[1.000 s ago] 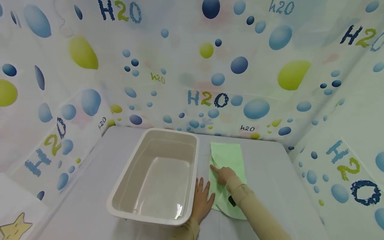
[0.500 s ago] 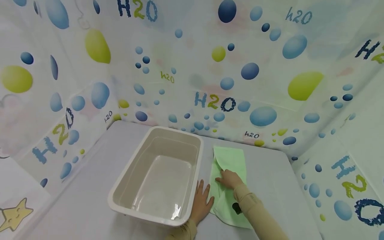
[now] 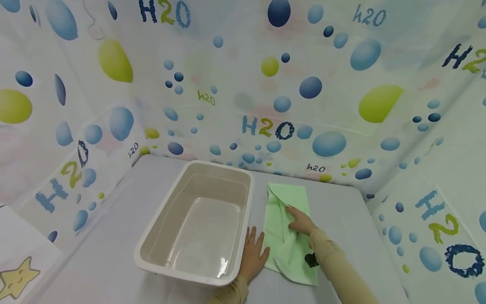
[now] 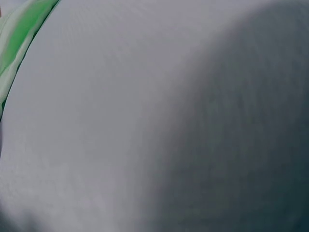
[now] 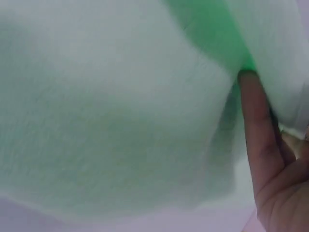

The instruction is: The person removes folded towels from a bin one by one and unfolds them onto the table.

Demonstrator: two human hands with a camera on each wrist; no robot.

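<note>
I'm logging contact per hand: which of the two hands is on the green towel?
The right hand, farther from the beige tub, rests on the green towel. The left hand lies flat on the table beside it.
</note>
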